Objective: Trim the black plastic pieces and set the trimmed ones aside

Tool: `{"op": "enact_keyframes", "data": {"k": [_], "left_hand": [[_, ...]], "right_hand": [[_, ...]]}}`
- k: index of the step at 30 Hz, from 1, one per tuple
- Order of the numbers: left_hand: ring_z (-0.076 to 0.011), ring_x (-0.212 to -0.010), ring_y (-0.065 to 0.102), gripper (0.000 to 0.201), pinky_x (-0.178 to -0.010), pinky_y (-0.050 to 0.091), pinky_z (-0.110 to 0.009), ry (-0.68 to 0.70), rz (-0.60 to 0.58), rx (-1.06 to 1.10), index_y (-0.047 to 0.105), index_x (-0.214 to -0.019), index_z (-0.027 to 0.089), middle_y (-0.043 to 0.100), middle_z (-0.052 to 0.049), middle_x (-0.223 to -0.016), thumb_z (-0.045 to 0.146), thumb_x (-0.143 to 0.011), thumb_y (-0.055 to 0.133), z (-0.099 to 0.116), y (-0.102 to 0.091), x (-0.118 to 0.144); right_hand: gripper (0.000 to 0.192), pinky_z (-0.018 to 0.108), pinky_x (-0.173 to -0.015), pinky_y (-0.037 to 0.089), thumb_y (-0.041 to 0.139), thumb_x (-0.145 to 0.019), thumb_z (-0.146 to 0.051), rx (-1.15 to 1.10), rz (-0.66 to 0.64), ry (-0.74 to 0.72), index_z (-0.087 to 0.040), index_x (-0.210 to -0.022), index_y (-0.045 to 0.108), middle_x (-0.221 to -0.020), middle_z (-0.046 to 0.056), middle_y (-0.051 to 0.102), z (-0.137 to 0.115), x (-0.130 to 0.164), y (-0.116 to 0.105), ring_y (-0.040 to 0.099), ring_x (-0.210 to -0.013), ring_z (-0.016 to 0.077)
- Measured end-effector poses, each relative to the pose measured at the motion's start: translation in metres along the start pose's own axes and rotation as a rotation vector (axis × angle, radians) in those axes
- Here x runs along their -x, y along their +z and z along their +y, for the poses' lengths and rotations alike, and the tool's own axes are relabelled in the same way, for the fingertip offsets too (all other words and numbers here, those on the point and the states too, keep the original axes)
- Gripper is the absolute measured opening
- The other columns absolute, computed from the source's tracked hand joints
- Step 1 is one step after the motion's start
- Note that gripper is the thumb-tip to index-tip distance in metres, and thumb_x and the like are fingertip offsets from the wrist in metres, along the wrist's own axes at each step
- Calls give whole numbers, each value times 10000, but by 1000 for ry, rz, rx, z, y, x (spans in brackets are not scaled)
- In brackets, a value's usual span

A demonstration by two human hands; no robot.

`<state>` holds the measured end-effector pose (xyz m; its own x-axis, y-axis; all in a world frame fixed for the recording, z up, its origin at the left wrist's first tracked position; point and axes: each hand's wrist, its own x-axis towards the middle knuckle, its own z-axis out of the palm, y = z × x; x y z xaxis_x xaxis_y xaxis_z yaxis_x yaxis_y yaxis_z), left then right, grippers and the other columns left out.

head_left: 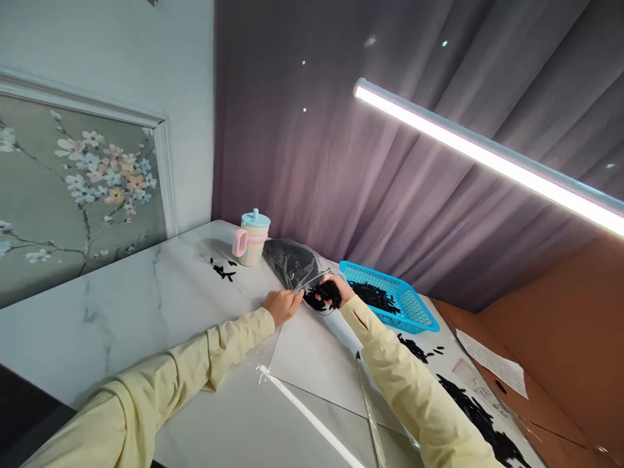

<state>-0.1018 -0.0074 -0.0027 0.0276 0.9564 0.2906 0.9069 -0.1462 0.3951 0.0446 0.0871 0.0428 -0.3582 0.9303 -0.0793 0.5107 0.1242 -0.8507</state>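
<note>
A clear plastic bag (290, 259) lies on the table with many small black pieces inside. My left hand (283, 306) pinches the near edge of the bag's mouth. At that opening, my right hand (341, 290) is closed around a clump of small black elongated pieces (327, 294), its fingers partly hidden by them. Just right of this hand stands a blue plastic basket (414, 309), with more black pieces (373, 296) heaped in its left part.
A cup with a pink handle (254, 240) stands behind the bag, near scattered black pieces (224, 272). Loose black piles (480, 413) lie along the right side. A white sheet (312, 364), a thin pen-like stick (370, 413) and a paper slip (492, 361) are here. A tube lamp (487, 153) hangs above.
</note>
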Motion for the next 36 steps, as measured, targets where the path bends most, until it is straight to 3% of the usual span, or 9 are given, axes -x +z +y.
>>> {"op": "enact_keyframes", "data": {"k": [4, 9, 14, 17, 20, 24, 30, 33, 36], "left_hand": [[-135, -775, 591, 245, -733, 494, -338, 4, 4, -2, 588, -922, 123, 614, -36, -870, 338, -885, 477, -1, 2, 0], [-141, -793, 592, 246, -740, 494, -344, 24, 21, -22, 586, -934, 121, 614, -40, -888, 338, -881, 483, -4, 6, -1], [-126, -733, 584, 260, -715, 486, -326, 82, 65, -48, 589, -869, 122, 611, -23, -813, 354, -885, 472, -8, 9, 0], [-123, -676, 572, 314, -687, 465, -307, 181, 78, -58, 589, -758, 128, 601, -16, -713, 360, -896, 429, -10, 12, 3], [-147, -676, 574, 373, -673, 437, -288, 334, 78, -56, 579, -647, 151, 594, -46, -649, 357, -878, 371, -8, 16, 8], [-189, -747, 580, 342, -663, 437, -293, 469, 104, -44, 571, -713, 163, 612, -86, -738, 407, -829, 362, -2, 22, 12], [-214, -785, 603, 389, -683, 472, -319, 463, 116, -9, 576, -799, 147, 637, -105, -784, 408, -874, 297, -2, 27, 9], [-206, -884, 610, 417, -779, 478, -326, 474, 62, 36, 599, -917, 145, 665, -99, -897, 379, -906, 254, -5, 27, 7], [-206, -1024, 579, 449, -895, 447, -340, 495, -16, 92, 601, -1033, 143, 651, -99, -1059, 372, -921, 232, -5, 27, 6]], "right_hand": [[237, 282, -640, 519, 502, -899, -297, 76, -88, 87, -115, -1044, 547, -935, 50, 592, 12, 37, -9, 595, -745, 128], [214, 236, -566, 498, 508, -895, -294, 218, -49, 13, -110, -988, 562, -844, 26, 597, 24, 72, 5, 577, -650, 100], [246, 333, -767, 465, 635, -750, -223, 453, 61, -185, -157, -985, 608, -908, 45, 609, 31, 97, 25, 578, -833, 177], [345, 334, -784, 438, 630, -681, -216, 596, 101, -258, -222, -1025, 619, -1000, 83, 585, 34, 108, 32, 564, -886, 226], [377, 330, -748, 440, 595, -694, -273, 710, 110, -290, -251, -1069, 598, -1111, 100, 537, 36, 115, 35, 530, -969, 262], [407, 331, -682, 449, 568, -717, -332, 810, 118, -280, -269, -1119, 555, -1138, 105, 515, 34, 121, 35, 473, -1035, 291], [400, 390, -780, 418, 550, -765, -408, 833, 79, -270, -252, -1134, 546, -1146, 111, 542, 26, 123, 25, 465, -1056, 292], [389, 431, -841, 386, 574, -763, -414, 791, 21, -269, -241, -1111, 574, -1142, 102, 569, 24, 119, 15, 493, -1048, 291], [460, 394, -855, 406, 667, -691, -341, 712, -53, -290, -223, -1126, 575, -1136, 84, 593, 23, 113, 4, 534, -1031, 258]]}}
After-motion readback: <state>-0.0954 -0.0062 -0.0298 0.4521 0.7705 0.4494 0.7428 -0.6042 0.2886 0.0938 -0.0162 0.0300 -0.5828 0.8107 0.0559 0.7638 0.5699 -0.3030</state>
